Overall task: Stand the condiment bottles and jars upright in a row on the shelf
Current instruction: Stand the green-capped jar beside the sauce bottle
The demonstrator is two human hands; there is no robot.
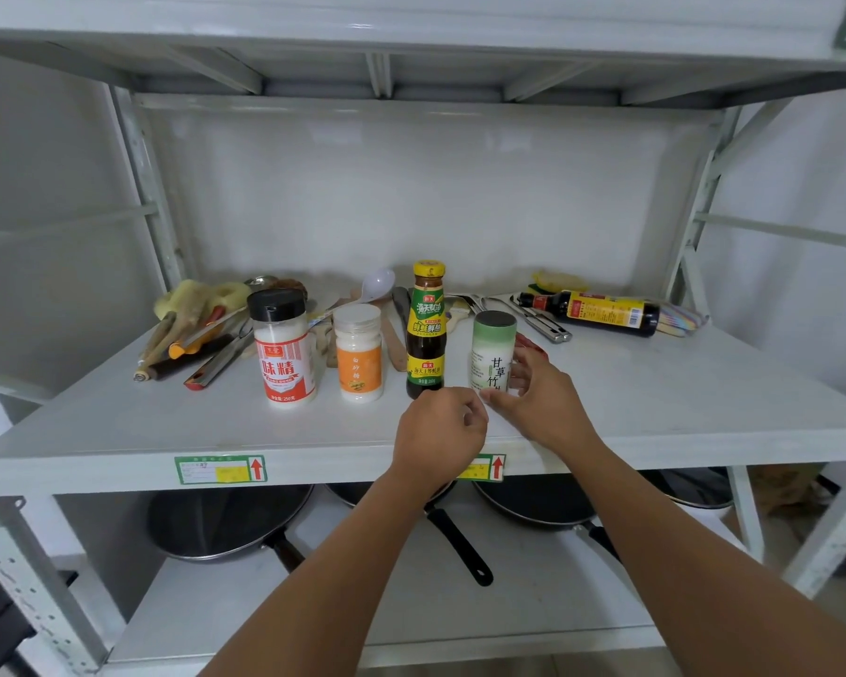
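— Containers first: how many stand upright on the shelf (655, 408)?

— Four, in a row near the front edge. From the left: a black-capped MSG shaker (284, 349) with a red and white label, a small sugar jar (360, 354) with an orange label, a tall oyster sauce bottle (427, 329) with a yellow cap, and a green-topped salt canister (493, 351).

— Any condiment lying down?

— One: a dark soy sauce bottle (594, 312) on its side at the back right, well apart from the row.

— And the hands?

— Two. The right hand (538, 398) is at the salt canister, fingers spread loosely around its lower right side; whether they press it I cannot tell. The left hand (438, 427) is loosely curled in front of the oyster sauce bottle, holding nothing.

— What else is around?

— Behind the row, a heap of utensils: a white ladle (377, 284), knives and wooden handles at the left. On the lower shelf, three black pans (225, 525) show clearly, handles toward the viewer.
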